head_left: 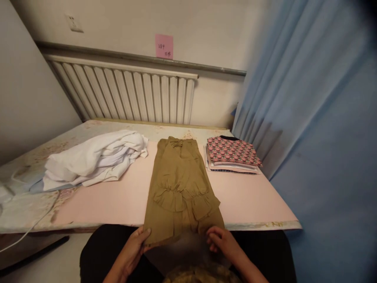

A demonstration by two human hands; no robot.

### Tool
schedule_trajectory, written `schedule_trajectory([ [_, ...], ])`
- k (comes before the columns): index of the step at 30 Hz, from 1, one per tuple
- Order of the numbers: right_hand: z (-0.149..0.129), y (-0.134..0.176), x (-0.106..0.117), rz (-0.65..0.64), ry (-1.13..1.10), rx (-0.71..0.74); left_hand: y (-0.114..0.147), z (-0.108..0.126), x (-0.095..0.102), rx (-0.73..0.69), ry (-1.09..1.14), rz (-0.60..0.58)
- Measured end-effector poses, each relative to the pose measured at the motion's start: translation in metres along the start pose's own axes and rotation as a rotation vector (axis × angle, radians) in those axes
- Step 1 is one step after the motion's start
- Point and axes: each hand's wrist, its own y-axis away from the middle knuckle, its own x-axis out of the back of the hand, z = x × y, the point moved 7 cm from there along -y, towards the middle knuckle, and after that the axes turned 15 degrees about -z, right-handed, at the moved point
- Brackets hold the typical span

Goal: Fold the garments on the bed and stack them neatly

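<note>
Mottled brown cloth (202,274) at the bottom edge lies nearest the camera, blurred and cut off by the frame. From the left, a whitish object (4,196) is cropped by the frame, too blurred to name. A thin white cable (32,230) leaves at the same side. Folds hide the shape of the rumpled white cloth heap (97,159), with light blue fabric (63,186) showing beneath. The left hand (134,244) grips the near left corner of the olive-brown cloth garment (182,169), thumb on top, other fingers partly hidden. The right hand (223,240) has curled fingers by the garment's near right edge; whether its grip has closed on the fabric I cannot tell, since that spot is dim and blurred. In the folded fabric stack (233,152), the pink-patterned top piece covers most of those below.

As for edges, the garment lies lengthwise on the pink-covered surface (250,200), its near end overhanging the front edge between black-clothed legs (266,251). Pink covering shows between heap and garment, and a wider stretch in front of the stack, reaching towards the pale blue curtain (324,157).
</note>
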Motion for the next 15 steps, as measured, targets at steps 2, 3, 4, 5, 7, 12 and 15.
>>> schedule_trajectory([
  [2, -0.005, 0.008, 0.034, 0.157, -0.042, 0.052, -0.001, -0.001, 0.0, 0.003, 0.018, -0.011],
  [3, -0.006, 0.012, 0.05, 0.24, -0.06, 0.071, -0.002, -0.001, -0.001, 0.004, 0.027, -0.017],
  [4, -0.005, 0.015, 0.065, 0.321, -0.075, 0.081, -0.002, -0.001, -0.001, 0.005, 0.032, -0.019],
  [5, -0.003, 0.018, 0.078, 0.396, -0.088, 0.086, -0.002, -0.001, -0.001, 0.007, 0.032, -0.018],
  [7, 0.003, 0.02, 0.098, 0.513, -0.105, 0.09, -0.001, 0.0, 0.0, 0.014, 0.021, -0.007],
  [12, 0.015, 0.012, 0.105, 0.588, -0.114, 0.103, 0.001, 0.001, 0.001, 0.021, 0.009, 0.02],
  [15, 0.012, 0.005, 0.094, 0.523, -0.09, 0.077, 0.001, 0.001, 0.002, 0.028, 0.004, 0.037],
])
